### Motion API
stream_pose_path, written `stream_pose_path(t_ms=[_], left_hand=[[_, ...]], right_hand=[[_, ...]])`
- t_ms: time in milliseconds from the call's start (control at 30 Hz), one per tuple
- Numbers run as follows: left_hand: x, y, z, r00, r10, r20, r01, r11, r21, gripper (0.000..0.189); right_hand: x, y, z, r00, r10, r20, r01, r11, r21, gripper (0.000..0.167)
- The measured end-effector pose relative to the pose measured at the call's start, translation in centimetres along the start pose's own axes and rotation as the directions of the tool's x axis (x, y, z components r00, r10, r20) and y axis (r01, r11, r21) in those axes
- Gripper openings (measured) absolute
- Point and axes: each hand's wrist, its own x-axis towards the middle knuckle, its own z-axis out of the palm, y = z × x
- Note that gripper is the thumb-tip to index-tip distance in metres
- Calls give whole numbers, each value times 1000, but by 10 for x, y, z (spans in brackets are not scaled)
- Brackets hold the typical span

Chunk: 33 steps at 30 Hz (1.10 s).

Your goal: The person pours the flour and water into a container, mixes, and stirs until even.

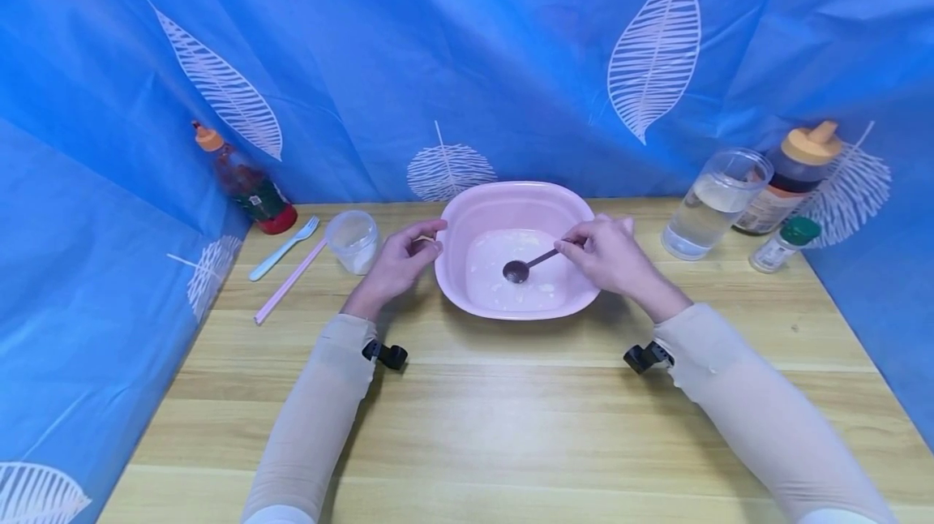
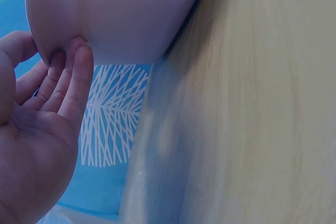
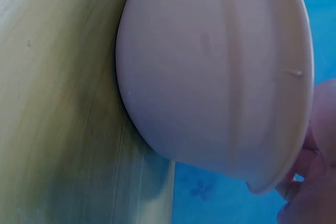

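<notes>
A pink plastic basin (image 1: 514,315) stands on the table with whitish residue or liquid on its floor. My left hand (image 1: 400,258) grips the basin's left rim, the thumb at the edge and the fingertips against the outer wall, as the left wrist view shows (image 2: 47,114). Over the basin's right rim, my right hand (image 1: 609,255) pinches the handle of a small dark measuring spoon (image 1: 516,271). The spoon's bowl is inside the basin, low over the floor; whether it touches is unclear. In the right wrist view, the basin wall (image 3: 194,77) hides the spoon.
Left of the basin are a clear cup (image 1: 353,242) with white contents, a pink straw (image 1: 290,281), a light-blue fork (image 1: 280,252) and a red sauce bottle (image 1: 251,187). Rightward stand a glass of water (image 1: 700,216), a dark sauce bottle (image 1: 784,183) and a green-capped jar (image 1: 781,246).
</notes>
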Motion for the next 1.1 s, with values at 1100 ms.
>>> stream_pose_path(t_ms=[1100], left_hand=[[1,2,1,1000,-25,1,25,999,-29,44]], right_hand=[[2,-5,-2,995,92,-41,-91,996,22,22]])
